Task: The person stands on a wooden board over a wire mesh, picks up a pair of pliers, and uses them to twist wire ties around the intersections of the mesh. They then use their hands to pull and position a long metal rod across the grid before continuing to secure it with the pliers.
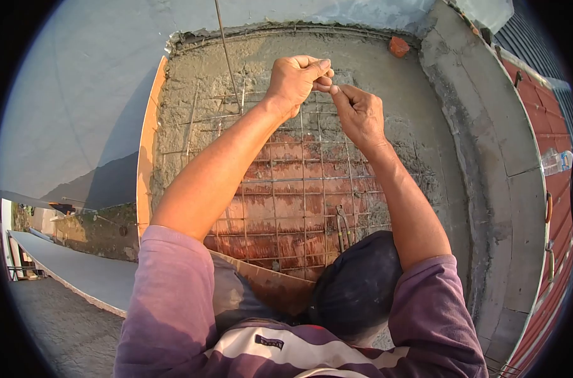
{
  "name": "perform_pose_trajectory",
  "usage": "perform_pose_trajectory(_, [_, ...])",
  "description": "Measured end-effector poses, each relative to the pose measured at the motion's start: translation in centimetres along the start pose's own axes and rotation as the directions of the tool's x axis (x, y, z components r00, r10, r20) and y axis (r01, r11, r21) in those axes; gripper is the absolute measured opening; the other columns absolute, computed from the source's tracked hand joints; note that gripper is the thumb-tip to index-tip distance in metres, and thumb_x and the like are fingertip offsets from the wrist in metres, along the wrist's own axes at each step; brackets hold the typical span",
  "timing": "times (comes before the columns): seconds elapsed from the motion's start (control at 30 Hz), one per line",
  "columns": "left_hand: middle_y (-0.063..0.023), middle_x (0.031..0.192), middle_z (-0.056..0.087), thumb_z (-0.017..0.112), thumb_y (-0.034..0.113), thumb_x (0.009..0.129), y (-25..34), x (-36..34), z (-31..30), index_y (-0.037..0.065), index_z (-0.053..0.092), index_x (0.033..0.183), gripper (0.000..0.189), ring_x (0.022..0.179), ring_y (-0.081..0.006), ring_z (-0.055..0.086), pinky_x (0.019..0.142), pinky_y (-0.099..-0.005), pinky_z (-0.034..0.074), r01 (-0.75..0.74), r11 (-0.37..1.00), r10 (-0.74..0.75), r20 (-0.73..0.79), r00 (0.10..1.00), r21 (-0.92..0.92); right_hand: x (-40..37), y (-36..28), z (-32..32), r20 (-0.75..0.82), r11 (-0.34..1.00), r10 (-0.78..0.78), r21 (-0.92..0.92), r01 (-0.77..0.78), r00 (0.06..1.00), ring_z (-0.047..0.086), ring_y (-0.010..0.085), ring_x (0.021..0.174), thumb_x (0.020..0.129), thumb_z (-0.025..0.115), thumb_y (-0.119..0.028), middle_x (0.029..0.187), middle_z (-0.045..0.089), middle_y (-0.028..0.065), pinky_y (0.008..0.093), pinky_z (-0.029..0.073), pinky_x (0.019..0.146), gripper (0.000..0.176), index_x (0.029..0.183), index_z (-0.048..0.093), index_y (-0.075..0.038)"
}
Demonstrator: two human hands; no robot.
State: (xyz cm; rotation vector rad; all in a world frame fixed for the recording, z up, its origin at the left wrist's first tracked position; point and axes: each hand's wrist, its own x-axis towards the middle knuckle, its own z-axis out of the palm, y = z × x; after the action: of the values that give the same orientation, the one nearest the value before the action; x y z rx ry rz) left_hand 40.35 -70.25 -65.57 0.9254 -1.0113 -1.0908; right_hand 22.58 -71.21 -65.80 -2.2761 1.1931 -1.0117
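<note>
Both of my hands are raised close together over a grid of steel rebar (304,179). My left hand (294,82) is closed, its thumb pressed against the curled fingers. Just to its right, my right hand (362,116) pinches with thumb and forefinger, the tips almost touching the left fingers. Whatever lies between the fingertips is too small to make out. Pliers (343,228) with long handles stand on the grid by my right knee. Wet concrete (400,94) covers the far and right part of the grid, while reddish-brown formwork (286,208) shows through the nearer bars.
A wooden form board (150,151) edges the pour on the left. One thin rod (226,50) rises near the far left. A brick piece (399,46) lies at the back right. Along the right runs a concrete ledge (497,145), with red roofing (548,113) beyond it.
</note>
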Motion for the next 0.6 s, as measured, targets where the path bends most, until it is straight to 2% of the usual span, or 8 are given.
perform_pose_trajectory(0.13, [-0.0138, 0.085, 0.073, 0.071, 0.011, 0.097, -0.3, -0.1, 0.4, -0.009, 0.071, 0.096, 0.02, 0.067, -0.0181, 0.073, 0.06, -0.0297, 0.063, -0.076, 0.988, 0.08, -0.022, 0.997, 0.137, 0.6, 0.8, -0.8, 0.123, 0.991, 0.132, -0.034, -0.128, 0.984, 0.051, 0.0165, 0.051, 0.099, 0.066, -0.04, 0.054, 0.055, 0.004, 0.039, 0.045, 0.053, 0.042, 0.076, 0.071, -0.006])
perform_pose_trajectory(0.23, [-0.0128, 0.084, 0.073, 0.07, 0.01, 0.097, -0.8, -0.1, 0.4, -0.008, 0.071, 0.094, 0.018, 0.069, -0.0175, 0.073, 0.059, -0.0299, 0.062, -0.08, 0.975, 0.081, 0.003, 0.997, 0.209, 0.7, 0.9, -1.3, 0.146, 0.99, 0.126, -0.083, -0.115, 0.981, 0.052, 0.0172, 0.053, 0.098, 0.069, -0.04, 0.056, 0.057, 0.0048, 0.04, 0.046, 0.055, 0.037, 0.084, 0.076, -0.006])
perform_pose_trajectory(0.27, [-0.0126, 0.084, 0.073, 0.069, 0.01, 0.097, -1.0, -0.1, 0.6, -0.007, 0.071, 0.093, 0.018, 0.069, -0.0174, 0.073, 0.058, -0.0299, 0.062, -0.074, 0.97, 0.076, 0.001, 0.997, 0.231, 0.7, 1.7, -0.9, 0.086, 0.997, -0.028, -0.071, 0.034, 0.996, 0.052, 0.0174, 0.053, 0.097, 0.069, -0.04, 0.057, 0.058, 0.0054, 0.0402, 0.046, 0.055, 0.036, 0.086, 0.077, -0.007])
perform_pose_trajectory(0.33, [-0.0123, 0.083, 0.073, 0.069, 0.01, 0.097, -1.2, -0.2, 0.9, -0.006, 0.07, 0.091, 0.017, 0.069, -0.0173, 0.073, 0.058, -0.0299, 0.062, -0.061, 0.958, 0.064, -0.003, 0.998, 0.279, 0.7, 3.1, 0.1, -0.037, 0.943, -0.33, -0.07, 0.327, 0.943, 0.053, 0.0176, 0.054, 0.097, 0.071, -0.04, 0.058, 0.059, 0.0068, 0.0404, 0.046, 0.056, 0.034, 0.092, 0.079, -0.007])
perform_pose_trajectory(0.43, [-0.0124, 0.082, 0.073, 0.067, 0.01, 0.097, -1.4, -0.3, 0.8, -0.006, 0.069, 0.091, 0.017, 0.068, -0.0164, 0.073, 0.056, -0.0297, 0.061, -0.11, 0.882, 0.127, -0.007, 0.992, 0.459, 0.5, 3.0, -0.2, -0.074, 0.975, -0.213, -0.075, 0.208, 0.974, 0.052, 0.0168, 0.054, 0.096, 0.073, -0.038, 0.058, 0.057, 0.0058, 0.0393, 0.046, 0.055, 0.033, 0.095, 0.079, -0.005])
perform_pose_trajectory(0.47, [-0.0122, 0.082, 0.073, 0.066, 0.011, 0.099, -1.4, -0.3, 0.7, -0.006, 0.069, 0.094, 0.017, 0.068, -0.0163, 0.073, 0.057, -0.0293, 0.062, -0.121, 0.874, 0.135, 0.003, 0.991, 0.47, 0.5, 2.5, -0.6, 0.023, 0.996, -0.084, -0.021, 0.085, 0.996, 0.052, 0.0162, 0.054, 0.097, 0.072, -0.04, 0.057, 0.055, 0.0046, 0.0386, 0.046, 0.055, 0.036, 0.095, 0.079, -0.005])
perform_pose_trajectory(0.53, [-0.0118, 0.083, 0.074, 0.065, 0.013, 0.101, -1.2, -0.3, 0.6, -0.005, 0.069, 0.099, 0.019, 0.068, -0.0163, 0.073, 0.06, -0.0285, 0.062, -0.145, 0.857, 0.153, 0.024, 0.988, 0.495, 0.5, 0.4, -1.6, 0.231, 0.983, 0.158, 0.05, -0.174, 0.96, 0.05, 0.0149, 0.054, 0.099, 0.069, -0.043, 0.056, 0.052, 0.0021, 0.0372, 0.044, 0.053, 0.041, 0.095, 0.079, -0.003])
perform_pose_trajectory(0.6, [-0.0111, 0.082, 0.074, 0.065, 0.013, 0.101, -0.9, -0.5, 0.9, -0.004, 0.069, 0.099, 0.018, 0.068, -0.0154, 0.072, 0.06, -0.028, 0.061, -0.136, 0.907, 0.138, 0.024, 0.99, 0.397, 0.5, -0.1, -1.5, 0.27, 0.94, 0.235, 0.183, -0.289, 0.934, 0.049, 0.0135, 0.053, 0.101, 0.066, -0.047, 0.056, 0.05, 0.0, 0.036, 0.043, 0.051, 0.049, 0.089, 0.077, -0.001])
